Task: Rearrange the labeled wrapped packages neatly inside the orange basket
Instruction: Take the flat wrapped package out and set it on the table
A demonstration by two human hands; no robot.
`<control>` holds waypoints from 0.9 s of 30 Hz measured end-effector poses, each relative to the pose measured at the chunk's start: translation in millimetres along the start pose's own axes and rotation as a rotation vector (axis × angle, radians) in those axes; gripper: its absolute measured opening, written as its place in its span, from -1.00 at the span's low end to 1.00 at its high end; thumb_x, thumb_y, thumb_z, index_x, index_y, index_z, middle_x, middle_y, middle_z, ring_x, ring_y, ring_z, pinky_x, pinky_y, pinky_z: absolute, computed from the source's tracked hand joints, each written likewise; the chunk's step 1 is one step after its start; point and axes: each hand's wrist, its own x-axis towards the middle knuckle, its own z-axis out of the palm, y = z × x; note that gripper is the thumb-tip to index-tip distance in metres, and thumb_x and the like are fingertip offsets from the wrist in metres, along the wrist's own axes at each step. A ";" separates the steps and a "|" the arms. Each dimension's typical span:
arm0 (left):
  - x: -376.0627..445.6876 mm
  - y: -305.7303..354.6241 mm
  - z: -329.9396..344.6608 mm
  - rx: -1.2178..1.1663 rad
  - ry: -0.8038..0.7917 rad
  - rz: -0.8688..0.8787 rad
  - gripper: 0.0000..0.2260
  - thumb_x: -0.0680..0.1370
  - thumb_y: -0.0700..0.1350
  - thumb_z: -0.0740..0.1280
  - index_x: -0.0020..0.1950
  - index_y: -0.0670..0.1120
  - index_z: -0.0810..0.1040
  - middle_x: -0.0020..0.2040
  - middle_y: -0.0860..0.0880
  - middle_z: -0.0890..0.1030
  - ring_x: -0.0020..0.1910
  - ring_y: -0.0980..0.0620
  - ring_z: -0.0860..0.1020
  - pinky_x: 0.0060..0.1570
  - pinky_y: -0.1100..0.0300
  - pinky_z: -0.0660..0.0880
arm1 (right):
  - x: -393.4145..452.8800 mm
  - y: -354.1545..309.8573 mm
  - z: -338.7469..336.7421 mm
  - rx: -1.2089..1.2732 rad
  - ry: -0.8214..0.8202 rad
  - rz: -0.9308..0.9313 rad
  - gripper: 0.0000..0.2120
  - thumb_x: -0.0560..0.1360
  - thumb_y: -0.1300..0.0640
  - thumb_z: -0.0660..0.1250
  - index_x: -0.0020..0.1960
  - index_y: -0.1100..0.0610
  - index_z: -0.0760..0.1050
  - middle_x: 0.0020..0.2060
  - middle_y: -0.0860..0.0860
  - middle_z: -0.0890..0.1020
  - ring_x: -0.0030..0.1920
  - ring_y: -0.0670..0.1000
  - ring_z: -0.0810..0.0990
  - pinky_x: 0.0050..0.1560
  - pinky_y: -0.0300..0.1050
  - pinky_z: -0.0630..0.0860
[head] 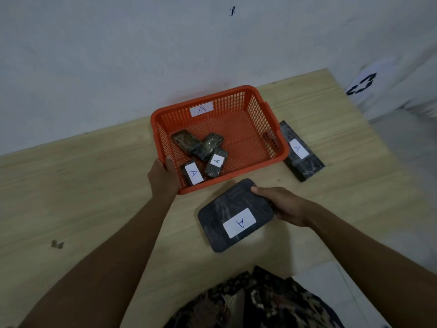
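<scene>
Orange basket (257,110) sits on the wooden table (82,185), back edge near the white wall (118,55). White label marked "A" (201,108) on the inside of its far wall.

Left hand (164,177) is clamped on the basket's near-left corner — thumb over the rim, inside the basket, remaining fingers hidden outside the wall.

Right hand (285,205) grips a large flat dark package (233,215) by its right edge, thumb on top, fingers underneath. That package is just in front of the basket, outside it, tilted, "A" label (239,223) facing up. Cannot tell whether its far end rests on the table or is lifted clear.

Inside the basket, four small wrapped packages are bunched in the near-left part:
- one at the near wall with an "A" label up (192,172)
- one just right of it, also labelled "A" (216,162)
- two behind those with no label showing (185,140) and (209,144) — the right one overlaps its neighbours.

The right half of the basket floor is bare mesh.

A long dark package (300,151) lies on the table touching or just beside the basket's right wall, outside it, "A" label up.

Patterned clothing (255,301) of the person shows at the bottom, in front of the basket.
</scene>
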 end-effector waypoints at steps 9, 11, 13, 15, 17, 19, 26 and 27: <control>-2.8 -1.3 -0.6 -0.009 -0.009 -0.003 -0.66 0.64 -0.04 0.13 0.07 -0.32 0.49 0.06 -0.34 0.58 0.04 -0.30 0.53 -0.03 -0.02 0.39 | 25.8 18.8 17.3 -0.450 0.439 -0.231 -0.86 0.52 -0.08 0.39 -0.10 -0.05 0.67 -0.18 -0.09 0.72 -0.13 -0.04 0.69 -0.21 -0.26 0.51; -3.2 -1.0 -0.4 -0.013 -0.007 -0.005 -0.67 0.63 -0.04 0.14 0.07 -0.31 0.49 0.06 -0.34 0.58 0.04 -0.29 0.53 -0.02 -0.01 0.39 | 26.5 18.3 20.5 -0.718 0.535 -0.273 -0.77 0.50 -0.14 0.38 -0.01 -0.02 0.67 -0.15 -0.08 0.71 -0.13 -0.03 0.64 -0.18 -0.21 0.48; -3.5 -1.1 -0.3 -0.023 0.000 -0.013 -0.68 0.63 -0.04 0.15 0.06 -0.30 0.50 0.04 -0.33 0.59 0.02 -0.29 0.54 -0.04 0.00 0.40 | 21.7 14.0 24.9 -0.920 0.711 -0.364 -0.72 0.47 -0.21 0.37 0.02 -0.04 0.65 -0.14 -0.07 0.71 -0.14 0.01 0.64 -0.17 -0.12 0.51; -3.8 -1.7 0.4 -0.049 0.011 -0.016 -0.70 0.61 -0.04 0.17 0.05 -0.27 0.51 0.01 -0.30 0.61 -0.01 -0.27 0.55 -0.09 0.05 0.39 | 14.4 4.3 31.9 -0.980 0.833 -0.579 -0.77 0.47 -0.18 0.37 0.01 -0.07 0.64 -0.18 -0.11 0.72 -0.18 0.00 0.67 -0.21 -0.11 0.52; -1.7 -1.6 0.0 -0.075 0.030 -0.028 -0.72 0.59 -0.01 0.19 0.03 -0.22 0.51 -0.03 -0.25 0.62 -0.05 -0.24 0.56 -0.12 0.08 0.37 | 10.6 -12.8 42.7 -0.986 0.805 -0.738 -0.80 0.49 -0.14 0.38 0.02 -0.07 0.64 -0.19 -0.11 0.72 -0.21 -0.02 0.68 -0.25 -0.13 0.55; 4.4 1.1 -1.3 -0.101 0.059 -0.049 -0.73 0.58 0.03 0.19 0.04 -0.16 0.51 -0.07 -0.16 0.61 -0.10 -0.16 0.54 -0.13 0.13 0.35 | 13.9 -32.5 54.8 -0.979 0.733 -0.804 -0.78 0.51 -0.11 0.38 0.06 -0.04 0.65 -0.14 -0.09 0.73 -0.17 -0.02 0.68 -0.21 -0.08 0.59; 35.2 16.0 -0.3 -0.122 -0.002 -0.071 -0.70 0.61 0.04 0.12 0.09 -0.14 0.49 -0.01 -0.12 0.59 -0.14 -0.04 0.48 -0.12 0.14 0.33 | 63.5 -97.3 95.8 -1.033 0.483 -0.847 -0.63 0.53 -0.01 0.40 0.30 0.07 0.54 0.16 0.04 0.66 0.12 0.06 0.60 0.02 -0.11 0.51; 37.1 16.4 0.8 -0.111 -0.008 -0.073 -0.69 0.62 0.03 0.10 0.09 -0.17 0.49 0.00 -0.15 0.59 -0.12 -0.06 0.48 -0.11 0.15 0.32 | 72.6 -104.9 99.2 -1.052 0.429 -0.818 -0.59 0.53 0.00 0.39 0.35 0.08 0.51 0.22 0.06 0.62 0.18 0.07 0.57 0.11 -0.06 0.50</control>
